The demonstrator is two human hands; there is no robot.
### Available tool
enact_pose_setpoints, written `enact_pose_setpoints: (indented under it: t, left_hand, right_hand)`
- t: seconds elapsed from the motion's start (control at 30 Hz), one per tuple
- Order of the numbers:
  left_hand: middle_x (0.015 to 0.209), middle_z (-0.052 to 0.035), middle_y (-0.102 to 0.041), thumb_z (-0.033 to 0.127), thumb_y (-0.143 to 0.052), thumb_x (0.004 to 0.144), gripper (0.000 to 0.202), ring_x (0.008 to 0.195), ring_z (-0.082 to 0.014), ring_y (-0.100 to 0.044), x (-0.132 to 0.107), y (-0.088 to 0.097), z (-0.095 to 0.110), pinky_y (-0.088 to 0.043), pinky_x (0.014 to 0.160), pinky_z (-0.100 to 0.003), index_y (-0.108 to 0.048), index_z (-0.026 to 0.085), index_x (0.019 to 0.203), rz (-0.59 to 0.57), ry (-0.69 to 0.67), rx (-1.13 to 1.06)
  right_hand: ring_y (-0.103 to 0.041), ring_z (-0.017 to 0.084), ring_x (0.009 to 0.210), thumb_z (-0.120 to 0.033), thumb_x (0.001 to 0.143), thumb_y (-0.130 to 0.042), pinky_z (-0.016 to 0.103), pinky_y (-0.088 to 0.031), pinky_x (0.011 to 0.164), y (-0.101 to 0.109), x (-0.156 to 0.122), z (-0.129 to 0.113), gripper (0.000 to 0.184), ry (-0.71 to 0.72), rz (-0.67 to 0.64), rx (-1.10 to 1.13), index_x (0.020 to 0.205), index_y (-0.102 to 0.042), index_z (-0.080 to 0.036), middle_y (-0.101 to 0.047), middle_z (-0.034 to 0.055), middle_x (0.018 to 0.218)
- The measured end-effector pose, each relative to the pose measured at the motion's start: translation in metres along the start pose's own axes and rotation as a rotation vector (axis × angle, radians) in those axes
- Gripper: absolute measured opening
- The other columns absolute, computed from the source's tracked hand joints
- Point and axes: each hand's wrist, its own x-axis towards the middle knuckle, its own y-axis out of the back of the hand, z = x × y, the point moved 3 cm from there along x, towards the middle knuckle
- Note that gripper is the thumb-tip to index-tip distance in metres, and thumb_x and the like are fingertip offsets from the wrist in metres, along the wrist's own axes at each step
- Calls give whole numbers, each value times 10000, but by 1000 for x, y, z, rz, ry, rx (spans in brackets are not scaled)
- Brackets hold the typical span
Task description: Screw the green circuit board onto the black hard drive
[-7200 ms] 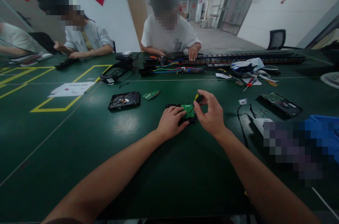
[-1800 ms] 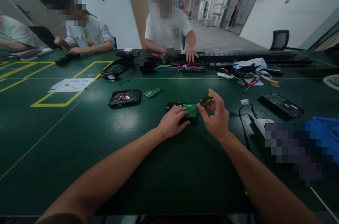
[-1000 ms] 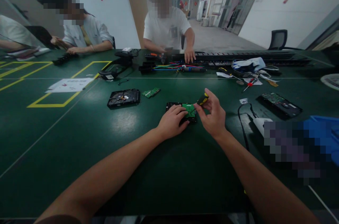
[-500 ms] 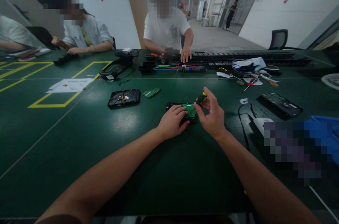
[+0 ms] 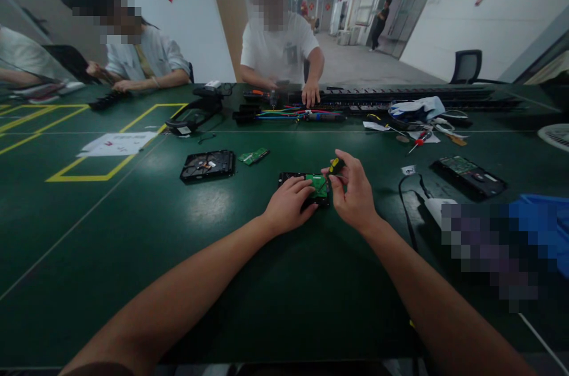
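Note:
A black hard drive [image 5: 289,175] lies on the green-topped table with its green circuit board [image 5: 319,181] facing up. Across its left part lies my left hand [image 5: 290,205], fingers over the top and thumb along the near edge, gripping it. My right hand [image 5: 354,191] holds a small screwdriver [image 5: 336,166] with a black and yellow handle between thumb and fingers. The screwdriver is tilted, its thin shaft pointing down-left over the board. Whether the tip sits in a screw is too small to tell.
Left of my hands lie another hard drive [image 5: 208,166] and a loose circuit board [image 5: 254,156]. A third drive [image 5: 469,177] and a black cable [image 5: 408,216] are on the right. Ahead, a co-worker's hand [image 5: 310,93] rests among coloured wires; a red screwdriver [image 5: 422,137] lies nearby.
The screwdriver's handle has tipped and shifted slightly left and down, and my right fingers have changed their hold on it. My left hand and the hard drive stay put.

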Motion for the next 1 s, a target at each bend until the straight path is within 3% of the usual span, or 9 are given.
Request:
enact_pose_setpoints:
  t: [0.27,0.47,0.73,1.0]
  left_hand:
    - [1436,-132,-671,391,-708,981,365,1423,-354,-558,0,0,-1,-468,1217,-589,-670,192,1284,-8,-11,-8]
    - [1434,-141,-674,386,-698,991,368,1425,-355,-555,0,2,1,-474,1214,-583,-667,183,1296,-18,-12,-5]
    - [1439,-139,-671,389,-706,985,369,1425,-351,-557,0,0,-1,-473,1214,-590,-671,190,1294,-12,-12,-12]
    - [1456,-129,-673,401,-701,994,367,1444,-342,-562,1,2,1,-458,1232,-575,-679,195,1296,-26,3,7]
  right_hand:
    - [-668,250,1012,-241,1022,-624,479,-689,855,2,2,-5,649,50,57,-141,1604,-405,-425,-573,87,1294]
    - [-644,234,955,-276,997,-685,404,-672,750,3,3,-8,656,71,73,-190,1583,-439,-436,-555,75,1222]
    - [-705,276,1108,-261,1039,-588,500,-674,918,2,1,-4,650,35,4,-157,1633,-366,-406,-648,86,1375]
    - [-730,287,1190,-217,1043,-561,554,-650,1027,2,-1,-1,695,9,2,-93,1669,-304,-374,-642,103,1465]
